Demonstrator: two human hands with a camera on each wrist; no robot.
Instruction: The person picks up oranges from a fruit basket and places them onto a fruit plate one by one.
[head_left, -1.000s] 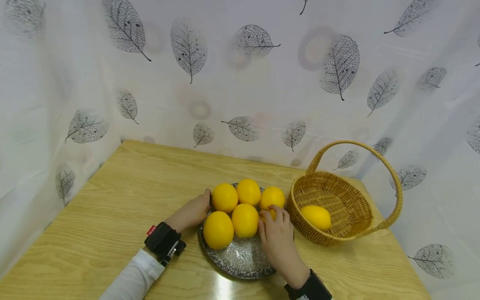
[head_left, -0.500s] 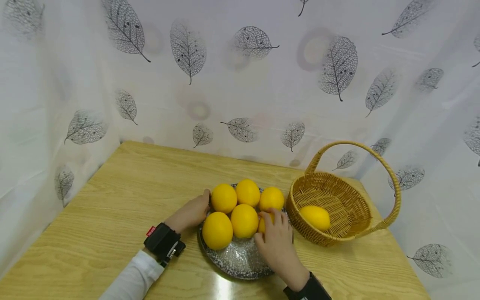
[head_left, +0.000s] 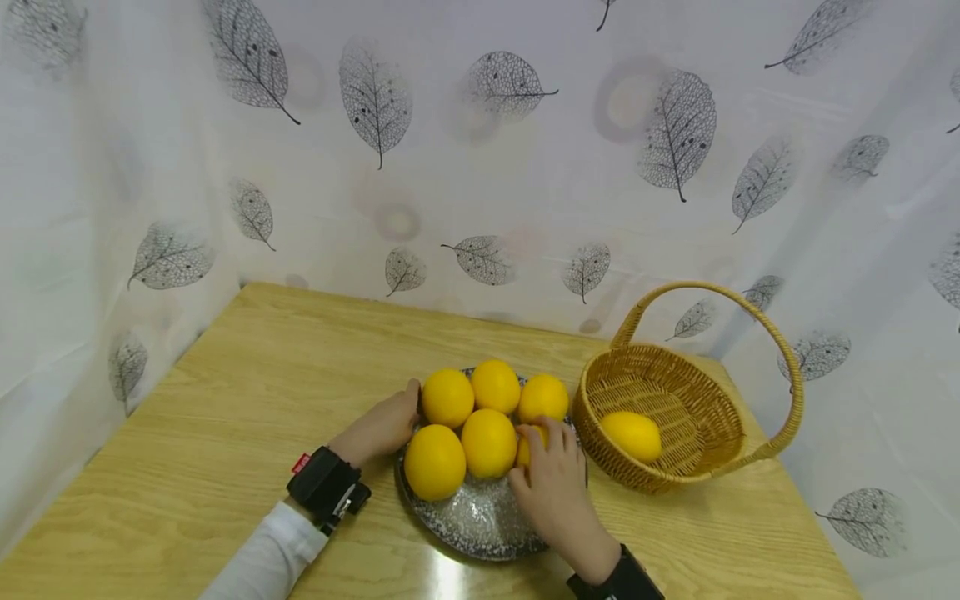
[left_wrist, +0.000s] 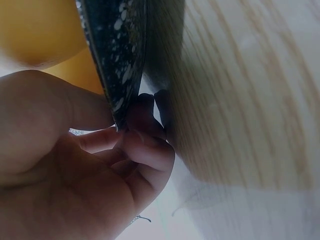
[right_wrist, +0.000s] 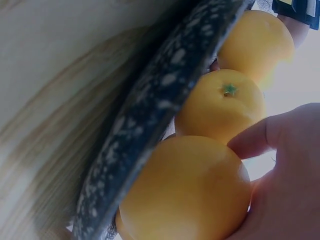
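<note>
A dark speckled plate (head_left: 487, 521) carries several oranges (head_left: 435, 462). My left hand (head_left: 386, 423) holds its left rim; in the left wrist view the thumb lies above the plate edge (left_wrist: 117, 45) and the curled fingers sit beneath it, close to the tabletop. At the plate's right side my right hand (head_left: 558, 487) grips one orange (head_left: 522, 450), fingers over its top and thumb on its near-left side. This orange (right_wrist: 185, 187) shows large in the right wrist view, low beside the plate rim. Behind it is another orange (right_wrist: 220, 105) with a green star-shaped stem end.
Right of the plate stands a wicker basket (head_left: 697, 392) with a tall arched handle (head_left: 795, 392). One yellow-orange fruit (head_left: 632, 436) lies inside it. The wooden table (head_left: 300, 350) meets a white leaf-printed curtain (head_left: 450, 167) at the back and sides.
My right hand has drawn slightly back toward me, its thumb lower and its fingers bent more around the orange. The left hand, plate and basket stay in place.
</note>
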